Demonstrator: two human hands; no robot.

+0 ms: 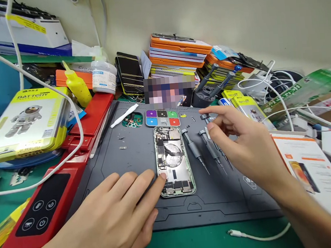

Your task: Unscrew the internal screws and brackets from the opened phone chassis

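An opened phone (175,177) lies face-up on the grey mat (126,204), its inner boards, screws and a round coil showing. My left hand (114,205) reaches in from the lower left with fingers stretched out; its index fingertip rests on the phone's lower left part. To the right of the phone lie a grey screwdriver (195,148), another screwdriver (213,150) and a third one partly covered by my right hand (239,140). That hand is over the tool handles, thumb and index finger apart. Whether it touches a handle I cannot tell.
A coloured screw tray (162,118) sits above the phone, near a white pry tool (124,116) and small metal parts (122,147). A red device (48,205) and battery box (23,125) stand left. A screwdriver holder (205,96) is behind; a white cable (259,235) lies in front.
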